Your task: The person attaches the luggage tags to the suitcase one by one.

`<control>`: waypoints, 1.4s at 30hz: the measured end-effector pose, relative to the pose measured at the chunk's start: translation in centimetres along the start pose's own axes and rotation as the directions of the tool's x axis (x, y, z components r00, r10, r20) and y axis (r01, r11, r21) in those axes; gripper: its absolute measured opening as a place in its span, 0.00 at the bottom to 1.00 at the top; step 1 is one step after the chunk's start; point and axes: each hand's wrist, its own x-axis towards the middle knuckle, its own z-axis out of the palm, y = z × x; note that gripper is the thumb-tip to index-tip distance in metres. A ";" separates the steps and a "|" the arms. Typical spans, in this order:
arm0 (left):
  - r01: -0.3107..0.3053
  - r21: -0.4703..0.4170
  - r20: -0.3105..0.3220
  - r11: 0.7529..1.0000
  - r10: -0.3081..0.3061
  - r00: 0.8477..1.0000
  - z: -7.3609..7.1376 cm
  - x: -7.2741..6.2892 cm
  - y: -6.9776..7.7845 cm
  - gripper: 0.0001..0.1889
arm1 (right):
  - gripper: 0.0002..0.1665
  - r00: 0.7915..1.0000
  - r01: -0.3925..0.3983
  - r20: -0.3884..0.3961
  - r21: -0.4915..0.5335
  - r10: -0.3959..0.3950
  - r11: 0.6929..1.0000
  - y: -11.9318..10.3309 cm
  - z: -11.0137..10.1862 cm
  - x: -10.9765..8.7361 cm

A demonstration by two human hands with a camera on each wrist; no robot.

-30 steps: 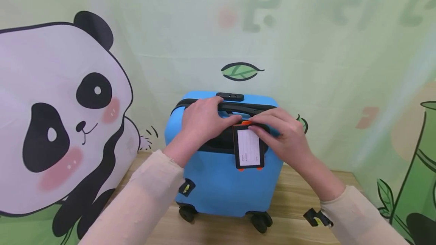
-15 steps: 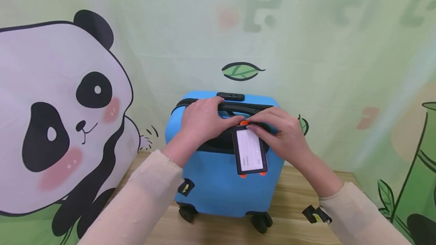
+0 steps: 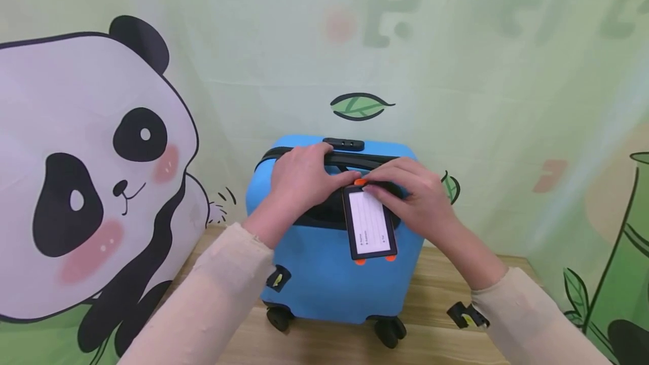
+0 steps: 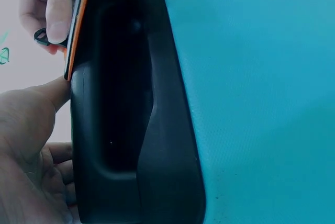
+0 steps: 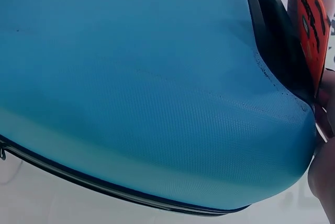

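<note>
A blue suitcase (image 3: 334, 275) stands upright on its wheels, with a black carry handle (image 3: 355, 159) on top. My left hand (image 3: 301, 179) lies at the handle's left end, index finger over it and thumb stretched beneath toward the luggage tag (image 3: 371, 224). In the left wrist view, the curled fingers (image 4: 63, 169) of that hand are partly hidden behind the black rim. My right hand (image 3: 416, 193) pinches the tag's upper end, by its orange tab (image 3: 360, 182). The tag's white label faces me, and its orange back (image 5: 311, 30) shows in the right wrist view.
A black combination lock (image 3: 343, 144) sits on the suitcase's top behind the handle. Wood-grain flooring (image 3: 446, 297) lies under the wheels. A printed cloth (image 3: 263, 72) with a panda and leaves hangs close behind and at both sides.
The tag swung lower and tilted, then shifted slightly left with the right hand, which keeps pinching its top. The left hand and the suitcase hold their places.
</note>
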 end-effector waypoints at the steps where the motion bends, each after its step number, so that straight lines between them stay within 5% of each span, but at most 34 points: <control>1: 0.001 -0.001 -0.002 1.000 -0.001 1.000 0.0 0.0 0.0 0.43 | 0.16 1.000 0.001 0.004 -0.001 -0.001 1.000 0.0 0.0 0.0; 22: -0.004 0.001 -0.054 1.000 0.004 0.999 0.9 0.0 -0.2 0.39 | 0.14 0.999 -0.043 0.005 0.002 0.043 0.999 0.3 0.5 0.2; 31: 0.011 -0.126 -0.009 0.992 -0.012 1.000 -0.6 0.1 -1.4 0.42 | 0.14 0.999 -0.053 0.003 0.017 0.053 0.998 0.3 0.8 0.2; 42: 0.012 -0.152 0.043 0.988 -0.006 0.999 -1.7 0.7 -2.7 0.39 | 0.15 0.997 -0.073 0.007 0.014 0.073 0.997 0.2 0.6 0.3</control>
